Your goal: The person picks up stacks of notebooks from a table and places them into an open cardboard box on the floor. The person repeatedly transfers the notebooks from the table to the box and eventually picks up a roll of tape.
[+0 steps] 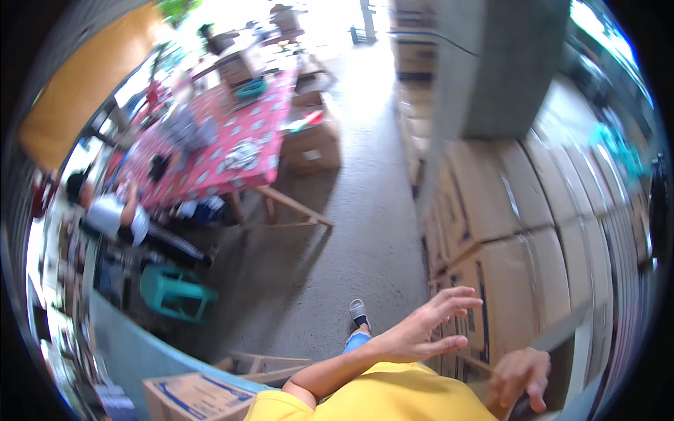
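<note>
My left hand point(437, 324) reaches across in front of my yellow shirt point(379, 396), fingers stretched and thumb apart, holding nothing. In the picture it lies over the near side of the stacked cardboard boxes point(484, 196); whether it touches them I cannot tell. Lower and to the right, my right hand point(521, 379) hangs with loosely bent fingers apart, slightly blurred, and nothing shows in it. It is nearest to a pale upright post point(580, 351) beside the boxes. One foot in a grey slide sandal point(357, 309) stands on the concrete floor point(302, 281).
A concrete pillar point(509, 70) rises by the boxes. Left of the walkway stands a table with a red patterned cover point(232, 165); a seated person point(116, 207) is beside it. A green plastic stool point(168, 291) is on the floor. Another carton point(196, 396) sits at lower left.
</note>
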The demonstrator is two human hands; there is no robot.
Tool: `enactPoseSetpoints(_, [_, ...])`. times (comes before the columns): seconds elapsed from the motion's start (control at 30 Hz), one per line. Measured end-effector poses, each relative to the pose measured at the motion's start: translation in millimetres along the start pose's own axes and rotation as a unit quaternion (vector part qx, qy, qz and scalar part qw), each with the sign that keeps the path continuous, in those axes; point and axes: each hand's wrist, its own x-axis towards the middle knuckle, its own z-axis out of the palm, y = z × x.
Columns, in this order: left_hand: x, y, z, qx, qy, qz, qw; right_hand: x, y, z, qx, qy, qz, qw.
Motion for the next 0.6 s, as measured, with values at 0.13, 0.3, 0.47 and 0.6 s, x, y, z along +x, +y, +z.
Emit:
enactPoseSetpoints(0.13, [-77.2,-20.7,-69.8,0.062,0.158,0.032,0.985,58.0,129.6,-50.2,0.172,0.062,0.037,0.983])
enactPoseSetpoints(0.3, [-176.1,-30.5,-174.5,0.039,0.318,-0.021,0.947,143.8,264.5,-117.4,0.258,0.045,0.055,0.964])
enactPoseSetpoints(0.47, [-265.6,-29.9,-272.0,0.080,0.421,-0.046,0.902,246.0,410.3,-136.5,0.352,0.039,0.157,0.922])
enactPoseSetpoints(0.6, [-322.9,-18.7,-346.6,0.063,0.483,-0.049,0.872,321.0,519.3,-123.2,0.378,0.018,0.238,0.895])
